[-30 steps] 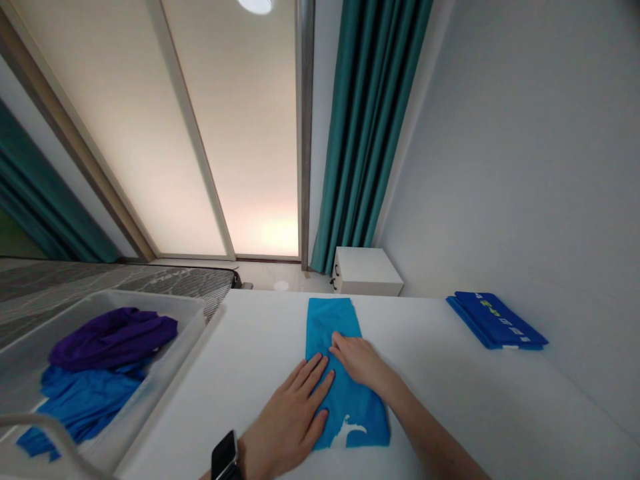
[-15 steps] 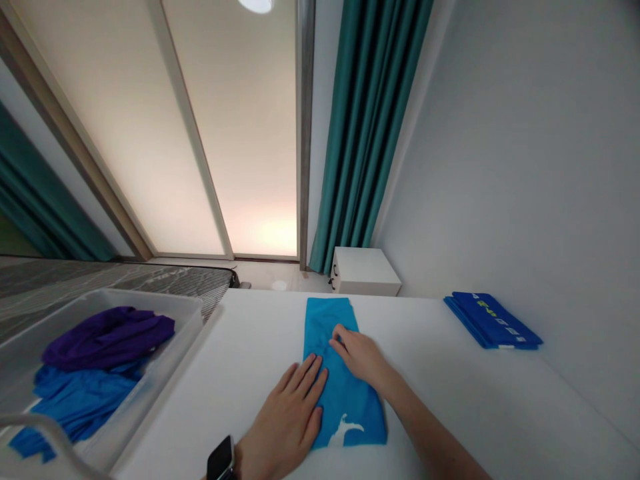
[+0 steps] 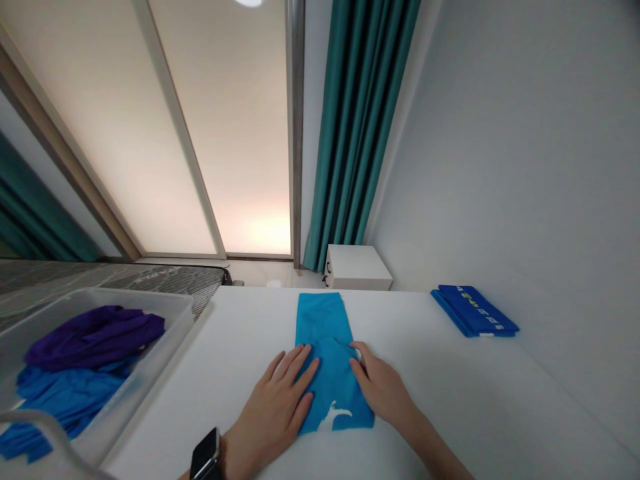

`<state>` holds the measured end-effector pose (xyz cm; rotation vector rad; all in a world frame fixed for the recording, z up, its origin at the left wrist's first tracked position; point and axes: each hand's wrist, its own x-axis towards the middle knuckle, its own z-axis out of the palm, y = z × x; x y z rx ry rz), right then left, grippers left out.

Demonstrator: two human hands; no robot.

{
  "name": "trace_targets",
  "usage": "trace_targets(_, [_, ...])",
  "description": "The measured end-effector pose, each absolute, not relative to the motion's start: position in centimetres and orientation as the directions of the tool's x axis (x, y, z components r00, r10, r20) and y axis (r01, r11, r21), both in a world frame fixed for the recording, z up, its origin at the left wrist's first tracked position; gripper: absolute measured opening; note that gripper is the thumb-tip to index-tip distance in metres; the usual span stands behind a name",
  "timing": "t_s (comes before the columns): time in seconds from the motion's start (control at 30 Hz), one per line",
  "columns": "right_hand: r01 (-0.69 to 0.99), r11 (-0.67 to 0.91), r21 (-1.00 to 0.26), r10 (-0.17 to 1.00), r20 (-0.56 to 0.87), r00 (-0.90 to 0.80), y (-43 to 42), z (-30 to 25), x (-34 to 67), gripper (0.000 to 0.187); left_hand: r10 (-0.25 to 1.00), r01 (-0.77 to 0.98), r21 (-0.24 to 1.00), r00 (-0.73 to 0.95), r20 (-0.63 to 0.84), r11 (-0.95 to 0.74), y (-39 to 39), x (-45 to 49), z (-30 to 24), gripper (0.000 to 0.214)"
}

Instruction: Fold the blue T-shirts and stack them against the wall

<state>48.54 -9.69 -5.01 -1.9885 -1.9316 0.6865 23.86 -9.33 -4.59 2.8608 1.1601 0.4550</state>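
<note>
A folded bright blue garment [image 3: 336, 387] lies lengthwise on the white table [image 3: 240, 333], a white figure print near its close end. Its exact kind is hidden by the folding. My left hand [image 3: 280, 397], a black watch on the wrist, rests flat and open with its fingertips on the garment's left side. At the right edge, my right hand [image 3: 383, 383] has thumb and forefinger curled on the fabric, gripping it; the other fingers are tucked under and partly hidden. A slight ridge crosses the cloth near that forefinger.
To the left, a translucent plastic bin [image 3: 173, 303] holds a purple cloth [image 3: 95, 337] and crumpled blue clothing [image 3: 70, 397]. Dark blue folded items [image 3: 475, 312] lie stacked at the table's right, near the wall. A white cabinet [image 3: 357, 267] stands beyond the far edge.
My right hand has moved from the garment's middle out to its right edge. The left hand stays flat on the cloth. The whole view has shifted slightly.
</note>
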Motion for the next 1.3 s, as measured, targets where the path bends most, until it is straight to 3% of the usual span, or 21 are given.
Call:
trace_targets(0.33, [0.899, 0.023, -0.437, 0.998, -0.048, -0.049, -11.3, -6.8, 47.5, 0.050, 0.682, 0.674, 0.132, 0.686, 0.252, -0.727, -10.8, 23.7, -6.6, 0.054])
trace_targets(0.67, [0.867, 0.016, -0.498, 0.999, -0.018, -0.029, -11.9, -7.1, 47.8, 0.052, 0.730, 0.697, 0.217, 0.640, 0.239, -0.683, -9.9, 23.4, -6.5, 0.052])
trace_targets(0.93, [0.869, 0.006, -0.495, 1.000, -0.024, -0.020, -11.5, -7.1, 48.1, 0.049, 0.757, 0.730, 0.203, 0.612, 0.230, -0.652, -9.6, 23.6, -7.4, 0.051])
trace_targets(1.1, [0.949, 0.092, -0.301, 0.980, 0.196, -0.033, -11.7, -6.1, 47.5, 0.050, 0.738, 0.726, 0.163, 0.618, 0.270, -0.668, -9.7, 23.6, -7.6, 0.052])
trace_targets(1.2, [0.957, 0.246, -0.156, 0.926, 0.329, -0.185, -12.1, -5.8, 45.7, 0.048, 0.735, 0.738, 0.111, 0.621, 0.273, -0.665, -9.7, 23.8, -7.5, 0.051])
trace_targets(1.3, [0.927, 0.367, -0.082, 0.888, 0.329, -0.322, -12.3, -6.1, 43.8, 0.048, 0.726, 0.742, 0.057, 0.633, 0.270, -0.668, -9.8, 23.9, -7.4, 0.050])
